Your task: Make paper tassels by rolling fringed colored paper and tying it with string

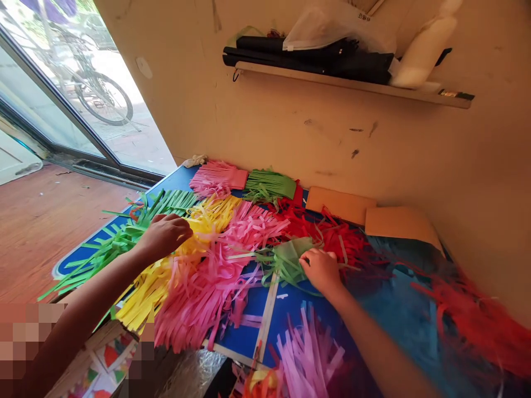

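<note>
Fringed tissue paper in several colours covers the blue table. My left hand is over the border between the green fringe and the yellow fringe. Its fingers are curled together, and whatever they may hold is hidden. My right hand pinches the edge of a light green fringed tissue paper, whose loose strips lie across the pink and red pieces. A large pink fringe spreads between my hands. Nearer to me is a lilac fringe.
Against the wall lie folded pink and green fringe, and orange paper sheets. Red fringe and blue paper are at right. A shelf holds black items and a bottle. A glass door stands left.
</note>
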`<state>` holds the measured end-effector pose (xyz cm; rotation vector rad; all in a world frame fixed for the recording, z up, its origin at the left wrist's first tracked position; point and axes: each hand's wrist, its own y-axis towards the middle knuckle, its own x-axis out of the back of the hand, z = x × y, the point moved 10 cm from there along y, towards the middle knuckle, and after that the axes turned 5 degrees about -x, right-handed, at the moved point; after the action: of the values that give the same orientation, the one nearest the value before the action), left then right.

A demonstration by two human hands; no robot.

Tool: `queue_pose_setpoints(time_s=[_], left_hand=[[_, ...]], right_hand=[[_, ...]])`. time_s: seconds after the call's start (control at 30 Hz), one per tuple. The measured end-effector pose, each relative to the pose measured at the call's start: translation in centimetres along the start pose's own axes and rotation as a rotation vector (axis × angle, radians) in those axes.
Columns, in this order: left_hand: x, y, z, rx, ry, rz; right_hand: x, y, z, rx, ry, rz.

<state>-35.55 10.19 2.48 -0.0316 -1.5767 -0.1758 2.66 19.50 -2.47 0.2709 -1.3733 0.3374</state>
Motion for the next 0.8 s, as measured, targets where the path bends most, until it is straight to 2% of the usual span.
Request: queue_pose_setpoints(time_s=[0.13, 0.23, 0.37, 0.5, 0.63, 0.73, 0.8], left_hand=[[0.7, -0.4, 0.5, 0.075, -0.039, -0.014], [0.4, -0.8, -0.1, 0.079, -0.133, 0.007], [0.2, -2.1, -1.7, 0.011, -0.304, 0.027], [0.9, -4.3, -1.7, 0.014, -0.378, 0.001], [1.4, -5.6, -2.2, 0.007, -0.366, 0.008], [1.5, -5.7, -3.7, -0.020, -0.337, 0.014], [1.6, -5.6, -4.8, -0.038, -0.323, 0.020]], right_hand=[[3.5, 1.3, 0.4, 0.000, 0.072, -0.134], [5.4, 1.5, 1.1, 0.042, 0.137, -0.224], [4.5, 0.5, 3.2, 0.157, 0.226, -0.195], [3.2, -0.4, 5.7, 0.244, 0.312, -0.137], [3.3, -0.1, 10.4, 0.357, 0.442, -0.074], [3.2, 0.5, 15.9, 0.502, 0.518, -0.018], [2.3, 1.4, 19.3, 0.547, 0.542, 0.032]])
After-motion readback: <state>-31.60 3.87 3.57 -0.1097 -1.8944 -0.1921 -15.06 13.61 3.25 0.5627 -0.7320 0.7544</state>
